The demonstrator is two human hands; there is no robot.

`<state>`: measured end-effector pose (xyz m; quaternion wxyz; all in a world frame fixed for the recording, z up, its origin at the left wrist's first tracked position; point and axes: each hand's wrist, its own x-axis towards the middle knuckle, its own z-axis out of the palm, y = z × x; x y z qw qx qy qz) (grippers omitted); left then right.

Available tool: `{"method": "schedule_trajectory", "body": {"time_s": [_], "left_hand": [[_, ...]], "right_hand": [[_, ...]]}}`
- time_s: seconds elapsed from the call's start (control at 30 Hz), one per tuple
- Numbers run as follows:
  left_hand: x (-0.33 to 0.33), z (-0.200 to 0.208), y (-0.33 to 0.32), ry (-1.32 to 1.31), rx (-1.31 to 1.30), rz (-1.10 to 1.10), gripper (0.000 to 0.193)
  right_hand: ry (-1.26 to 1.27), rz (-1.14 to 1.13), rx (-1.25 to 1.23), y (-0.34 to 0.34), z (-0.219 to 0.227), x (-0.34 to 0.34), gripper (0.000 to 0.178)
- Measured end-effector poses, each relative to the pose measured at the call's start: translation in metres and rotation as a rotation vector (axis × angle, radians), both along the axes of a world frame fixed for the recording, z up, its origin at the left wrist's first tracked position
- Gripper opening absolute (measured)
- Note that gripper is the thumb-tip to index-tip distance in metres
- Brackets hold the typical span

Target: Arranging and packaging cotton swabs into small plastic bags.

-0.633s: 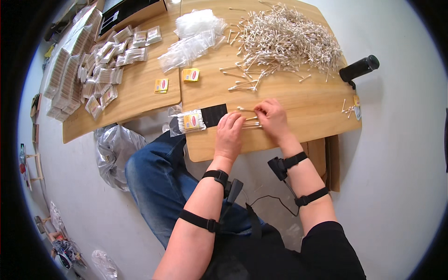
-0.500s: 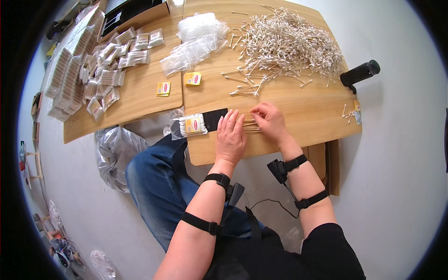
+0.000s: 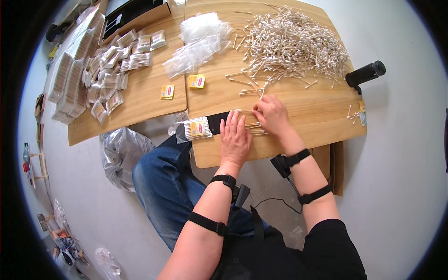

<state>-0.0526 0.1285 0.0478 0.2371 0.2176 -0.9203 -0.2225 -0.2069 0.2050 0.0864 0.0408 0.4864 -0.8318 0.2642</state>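
My left hand (image 3: 235,140) lies flat with its fingers stretched out, over the right end of a black strip (image 3: 217,122) and a row of cotton swabs (image 3: 255,129). The palm hides part of the row. To its right, my right hand (image 3: 272,115) pinches a cotton swab (image 3: 245,111), whose far end reaches the left fingertips. Left of the black strip lies a clear bag filled with cotton swabs and a yellow label card (image 3: 198,128). It sits at the table's near edge.
A large heap of loose cotton swabs (image 3: 296,44) covers the far right. Clear empty bags (image 3: 200,44) lie farther back, with yellow cards (image 3: 196,81) nearer. Packed swab bags (image 3: 112,80) pile at left. A black cylinder (image 3: 366,73) stands out at the right edge.
The whole view has shifted slightly. My right hand now holds a swab at the far side of the row, by the left fingertips. My left hand stays flat on the row.
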Motion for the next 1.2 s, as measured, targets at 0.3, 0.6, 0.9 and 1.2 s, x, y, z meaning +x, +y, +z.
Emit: {"method": "schedule_trajectory", "body": {"time_s": [0.3,0.6,0.9,1.2], "left_hand": [[-0.007,0.001,0.002,-0.157,-0.023,-0.044,0.059],[-0.006,0.002,0.005,-0.244,-0.059,-0.076,0.060],[-0.006,0.005,0.004,-0.262,-0.030,-0.087,0.060],[-0.008,0.006,0.002,-0.221,0.013,-0.075,0.063]], "right_hand": [[-0.176,-0.110,-0.096,0.013,-0.001,0.005,0.006],[-0.203,-0.292,-0.185,-0.007,0.000,-0.008,0.017],[-0.061,-0.151,0.005,-0.029,0.004,-0.031,0.015],[-0.176,-0.034,0.025,0.006,0.011,-0.017,0.009]]}}
